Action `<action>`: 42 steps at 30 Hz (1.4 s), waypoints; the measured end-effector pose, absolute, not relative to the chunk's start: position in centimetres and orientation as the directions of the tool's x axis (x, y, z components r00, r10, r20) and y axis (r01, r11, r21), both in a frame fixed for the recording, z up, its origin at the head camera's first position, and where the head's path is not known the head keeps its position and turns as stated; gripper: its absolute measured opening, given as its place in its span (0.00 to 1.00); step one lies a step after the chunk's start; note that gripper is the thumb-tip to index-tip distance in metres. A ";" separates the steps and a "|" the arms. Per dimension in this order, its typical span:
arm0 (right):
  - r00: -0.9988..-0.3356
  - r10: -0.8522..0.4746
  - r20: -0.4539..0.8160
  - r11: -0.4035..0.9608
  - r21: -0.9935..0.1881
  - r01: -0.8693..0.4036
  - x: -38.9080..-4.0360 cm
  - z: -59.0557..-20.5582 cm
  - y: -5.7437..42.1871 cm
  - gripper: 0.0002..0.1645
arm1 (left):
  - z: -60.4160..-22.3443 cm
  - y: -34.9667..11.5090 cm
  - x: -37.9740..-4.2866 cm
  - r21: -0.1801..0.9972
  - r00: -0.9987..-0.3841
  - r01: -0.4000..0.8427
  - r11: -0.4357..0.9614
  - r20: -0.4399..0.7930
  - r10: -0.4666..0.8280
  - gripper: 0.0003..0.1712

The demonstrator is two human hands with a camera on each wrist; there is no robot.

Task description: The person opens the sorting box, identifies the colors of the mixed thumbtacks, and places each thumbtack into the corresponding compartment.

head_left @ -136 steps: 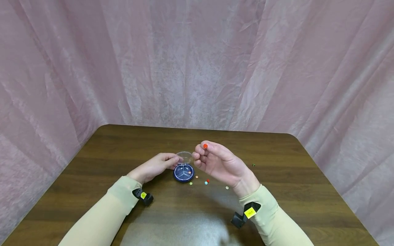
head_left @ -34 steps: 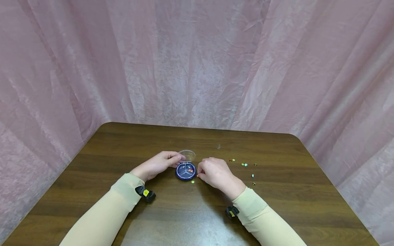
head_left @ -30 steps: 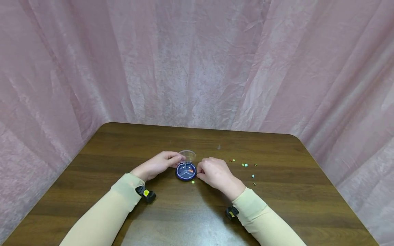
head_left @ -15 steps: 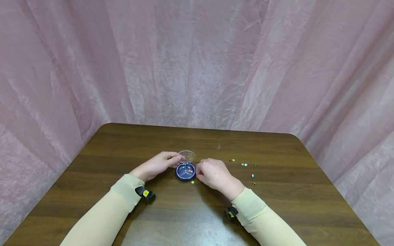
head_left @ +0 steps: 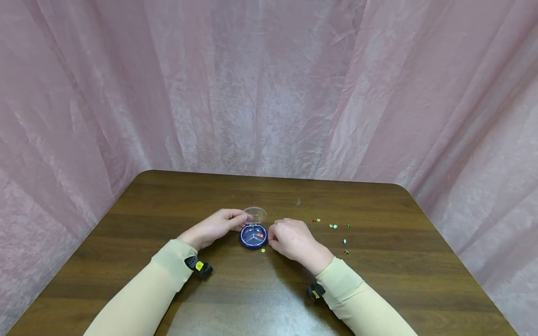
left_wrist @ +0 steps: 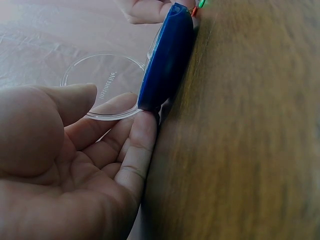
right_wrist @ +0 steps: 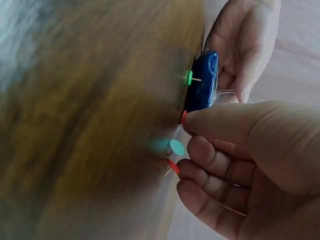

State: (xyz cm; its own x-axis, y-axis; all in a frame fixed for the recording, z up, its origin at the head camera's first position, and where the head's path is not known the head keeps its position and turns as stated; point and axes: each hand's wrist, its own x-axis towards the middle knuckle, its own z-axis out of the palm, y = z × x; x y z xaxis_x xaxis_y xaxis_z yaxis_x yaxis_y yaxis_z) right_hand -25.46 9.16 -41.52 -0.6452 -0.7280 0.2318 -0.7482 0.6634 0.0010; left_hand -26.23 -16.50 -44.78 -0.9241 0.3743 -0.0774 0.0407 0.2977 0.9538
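A round blue case (head_left: 247,243) with three compartments stands on the table, its clear lid (head_left: 261,213) raised. Orange-red thumbtacks (head_left: 260,235) lie in its right compartment. My left hand (head_left: 215,227) holds the case at the lid's left edge, thumb in front and fingers behind; in the left wrist view one fingertip (left_wrist: 144,127) touches the hinge side. Just right of the case, my right hand (head_left: 294,240) is low at the table, pinching a red thumbtack (right_wrist: 183,117) at the thumb tip; the index fingertip is hidden. A green thumbtack (head_left: 263,250) lies in front of the case.
Beneath the right hand's fingers, a turquoise thumbtack (right_wrist: 176,147) and another red thumbtack (right_wrist: 173,166) show in the right wrist view. Several more lie to the right, among them a blue thumbtack (head_left: 344,241). A pink curtain (head_left: 269,93) hangs behind the wooden table (head_left: 189,191).
Some seconds ago my right hand was raised with a red thumbtack; since then it has come down beside the case, and more red shows in the right compartment. Over the last second both hands barely move.
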 end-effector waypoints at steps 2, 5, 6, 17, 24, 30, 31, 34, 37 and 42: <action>-0.652 -0.720 0.238 0.671 -0.003 -0.742 -25.5 -41.4 9.3 0.08 | -44.8 -16.5 -26.2 0.953 -0.924 0.044 0.299 -0.075 0.375 0.23; -0.670 -0.695 0.260 0.689 -0.022 -0.724 -25.5 -41.0 9.5 0.08 | -44.9 -16.4 -26.2 0.954 -0.923 0.048 0.295 -0.071 0.378 0.23; -0.678 -0.684 0.268 0.697 -0.035 -0.716 -25.5 -40.9 9.6 0.08 | -44.9 -16.4 -26.2 0.955 -0.922 0.049 0.294 -0.070 0.380 0.23; -0.769 -0.626 0.126 0.502 -0.690 -0.522 -25.6 -38.8 9.5 0.08 | -45.0 -16.5 -26.3 0.959 -0.918 0.050 0.280 -0.067 0.392 0.22; -0.717 -0.697 -0.003 -0.029 -0.999 0.033 -25.4 -37.7 9.7 0.13 | -45.1 -16.5 -26.4 0.955 -0.921 0.049 0.293 -0.070 0.382 0.22; -0.615 -0.787 0.036 -0.262 -0.923 0.282 -25.0 -36.9 9.9 0.07 | -45.0 -16.4 -26.2 0.957 -0.923 0.041 0.288 -0.075 0.378 0.22; -0.602 -0.797 0.044 -0.276 -0.913 0.300 -25.0 -36.8 10.0 0.07 | -45.0 -16.4 -26.2 0.957 -0.923 0.042 0.287 -0.073 0.378 0.22; -0.574 -0.817 0.064 -0.308 -0.889 0.338 -24.7 -36.3 10.0 0.07 | -45.1 -16.4 -26.2 0.959 -0.923 0.041 0.282 -0.072 0.379 0.22; -0.555 -0.827 0.087 -0.331 -0.874 0.355 -24.3 -35.9 10.1 0.08 | -45.1 -16.5 -26.2 0.958 -0.923 0.040 0.284 -0.073 0.379 0.22; -0.519 -0.839 0.165 -0.385 -0.853 0.353 -23.7 -35.1 10.0 0.11 | -45.0 -16.5 -26.2 0.960 -0.923 0.043 0.278 -0.068 0.379 0.22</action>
